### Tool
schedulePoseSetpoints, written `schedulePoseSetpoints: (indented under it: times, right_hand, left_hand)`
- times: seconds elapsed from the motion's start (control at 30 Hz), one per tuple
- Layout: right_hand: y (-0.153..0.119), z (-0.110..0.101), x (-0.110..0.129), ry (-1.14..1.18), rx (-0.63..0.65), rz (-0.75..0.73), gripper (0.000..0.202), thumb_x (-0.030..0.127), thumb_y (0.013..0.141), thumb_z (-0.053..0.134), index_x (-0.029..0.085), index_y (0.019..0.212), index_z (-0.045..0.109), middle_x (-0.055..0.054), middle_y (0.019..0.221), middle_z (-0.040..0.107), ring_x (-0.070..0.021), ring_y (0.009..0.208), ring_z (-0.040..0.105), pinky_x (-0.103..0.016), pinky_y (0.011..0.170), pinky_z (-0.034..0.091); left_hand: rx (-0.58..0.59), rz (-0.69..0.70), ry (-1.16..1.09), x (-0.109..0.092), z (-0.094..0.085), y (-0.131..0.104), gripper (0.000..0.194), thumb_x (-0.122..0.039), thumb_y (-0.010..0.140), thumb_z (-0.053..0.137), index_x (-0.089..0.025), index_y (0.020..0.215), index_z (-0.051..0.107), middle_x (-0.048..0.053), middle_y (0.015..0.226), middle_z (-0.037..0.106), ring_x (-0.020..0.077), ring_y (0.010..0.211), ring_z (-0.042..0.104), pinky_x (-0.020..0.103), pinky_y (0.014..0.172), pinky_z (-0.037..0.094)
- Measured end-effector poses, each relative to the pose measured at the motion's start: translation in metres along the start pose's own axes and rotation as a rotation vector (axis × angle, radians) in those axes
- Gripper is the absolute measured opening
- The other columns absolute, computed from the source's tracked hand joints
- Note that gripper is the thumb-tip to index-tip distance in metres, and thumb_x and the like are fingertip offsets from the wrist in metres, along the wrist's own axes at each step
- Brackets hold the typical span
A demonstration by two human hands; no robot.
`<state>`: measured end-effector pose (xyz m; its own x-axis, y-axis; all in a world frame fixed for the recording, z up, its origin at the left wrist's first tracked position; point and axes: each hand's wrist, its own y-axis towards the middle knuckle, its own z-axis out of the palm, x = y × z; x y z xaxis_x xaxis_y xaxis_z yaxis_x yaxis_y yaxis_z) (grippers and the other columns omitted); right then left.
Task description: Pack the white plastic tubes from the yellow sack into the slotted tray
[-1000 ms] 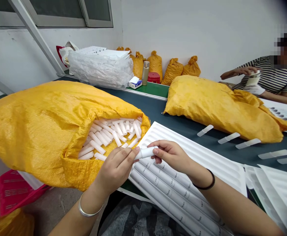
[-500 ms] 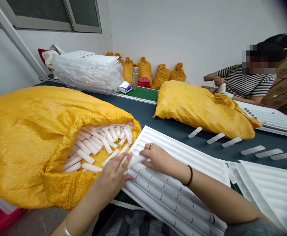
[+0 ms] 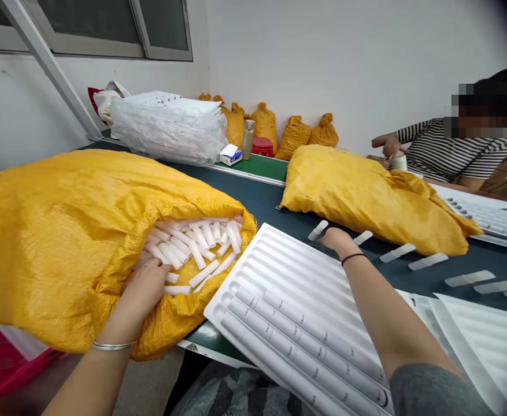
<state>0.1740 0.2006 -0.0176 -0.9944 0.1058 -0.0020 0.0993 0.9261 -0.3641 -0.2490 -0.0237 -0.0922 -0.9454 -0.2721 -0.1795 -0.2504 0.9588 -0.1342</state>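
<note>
My left hand (image 3: 148, 284) reaches into the mouth of a large yellow woven sack (image 3: 71, 202). Its fingers are down among loose white plastic tubes (image 3: 179, 249), and the fingertips are largely hidden, so whether it grips a tube is unclear. Across the dark conveyor belt (image 3: 253, 199), my right hand (image 3: 336, 239) is beside the lower end of a frosted tube (image 3: 318, 230); its fingers are mostly out of sight. Between my arms, a white grooved tray (image 3: 296, 254) lies at a slant. Printed tubes (image 3: 279, 323) fill several of its near grooves.
More frosted tubes (image 3: 398, 252) lie along the belt at right. A second yellow sack (image 3: 357, 193) rests behind them. Other grooved trays (image 3: 483, 323) are at far right. A plastic-wrapped stack (image 3: 166, 130) stands at the back. A co-worker in a striped top (image 3: 439, 150) sits across the belt.
Both hands have left the tray's far left corner, where they were together over a tube. The left has gone into the sack, the right out over the belt. The view has shifted slightly.
</note>
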Motion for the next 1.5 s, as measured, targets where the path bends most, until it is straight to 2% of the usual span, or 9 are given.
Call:
schedulePoseSetpoints:
  times: [0.17,0.3,0.5,0.7,0.8,0.97,1.13,1.37,1.5]
  right_hand:
    - [-0.087,0.022,0.025,-0.006,-0.012,-0.339,0.035,0.028,0.094,0.038,0.013,0.089,0.069,-0.015,0.098,0.068,-0.0253,0.094,0.063,-0.033,0.081,0.044]
    - [-0.150,0.067,0.041,-0.077,0.090,-0.732,0.021,0.029,0.084,0.054,0.016,0.087,0.070,-0.012,0.094,0.068,-0.0247,0.086,0.063,-0.032,0.078,0.046]
    - [-0.156,0.074,0.042,0.243,-0.086,-0.798,0.015,0.019,0.075,0.058,0.013,0.090,0.061,-0.010,0.088,0.064,-0.0248,0.082,0.060,-0.037,0.076,0.048]
    - [-0.167,0.052,0.058,1.065,0.127,-1.002,0.026,0.028,0.087,0.055,0.018,0.111,0.057,-0.007,0.101,0.064,-0.0154,0.078,0.063,-0.029,0.070,0.053]
    - [-0.169,0.043,0.060,1.060,-0.041,-1.121,0.029,0.025,0.089,0.056,0.020,0.118,0.058,-0.008,0.106,0.064,-0.0167,0.089,0.063,-0.030,0.077,0.053]
    - [-0.164,0.023,0.047,0.661,-0.366,-1.375,0.038,0.009,0.091,0.047,0.022,0.125,0.056,-0.011,0.116,0.055,-0.0179,0.109,0.055,-0.033,0.094,0.047]
    - [-0.162,0.015,0.044,0.563,-0.313,-1.415,0.032,0.016,0.091,0.052,0.018,0.122,0.054,-0.010,0.109,0.062,-0.0172,0.102,0.058,-0.031,0.089,0.049]
    - [-0.155,0.023,0.050,0.657,-0.193,-1.248,0.024,0.026,0.090,0.055,0.017,0.112,0.060,-0.008,0.100,0.068,-0.0158,0.084,0.063,-0.028,0.075,0.049]
    - [-0.155,0.032,0.051,0.808,0.012,-1.059,0.027,0.035,0.089,0.054,0.017,0.108,0.063,-0.003,0.076,0.064,-0.0115,0.060,0.054,-0.023,0.056,0.044]
  left_hand:
    - [-0.276,0.122,-0.309,-0.029,-0.012,-0.014,0.033,-0.035,0.089,0.046,-0.021,0.117,0.059,0.009,0.115,0.057,0.0224,0.104,0.055,0.033,0.089,0.046]
    - [-0.457,0.272,-0.746,-0.065,-0.021,-0.028,0.025,-0.034,0.084,0.061,-0.022,0.105,0.064,0.005,0.106,0.062,0.0189,0.097,0.058,0.029,0.083,0.048]
    - [-0.293,0.144,-1.637,-0.112,-0.027,-0.044,0.032,-0.027,0.074,0.073,-0.024,0.103,0.060,0.003,0.100,0.067,0.0150,0.096,0.062,0.026,0.085,0.051]
    - [0.047,-0.082,-2.213,-0.147,-0.034,-0.055,0.053,-0.021,0.065,0.081,-0.027,0.110,0.054,0.000,0.092,0.067,0.0075,0.077,0.065,0.017,0.074,0.053]
    - [0.006,-0.052,-2.097,-0.149,-0.027,-0.055,0.038,-0.028,0.063,0.083,-0.021,0.092,0.059,-0.003,0.080,0.066,0.0068,0.068,0.062,0.015,0.067,0.052]
    - [-0.157,0.130,-1.372,-0.132,-0.026,-0.060,0.029,-0.033,0.072,0.076,-0.018,0.095,0.068,0.001,0.083,0.068,0.0114,0.074,0.061,0.020,0.069,0.049]
    - [-0.046,0.437,-0.976,-0.133,-0.044,-0.068,0.032,-0.033,0.083,0.064,-0.021,0.113,0.064,0.004,0.105,0.068,0.0184,0.094,0.063,0.028,0.083,0.049]
    - [-0.494,0.653,-0.628,-0.139,-0.045,-0.072,0.033,-0.016,0.085,0.060,-0.018,0.118,0.059,0.007,0.099,0.066,0.0175,0.093,0.060,0.029,0.084,0.048]
    - [-0.582,0.681,-0.567,-0.137,-0.040,-0.073,0.050,-0.014,0.082,0.062,-0.025,0.130,0.052,0.007,0.100,0.066,0.0206,0.091,0.060,0.033,0.085,0.049]
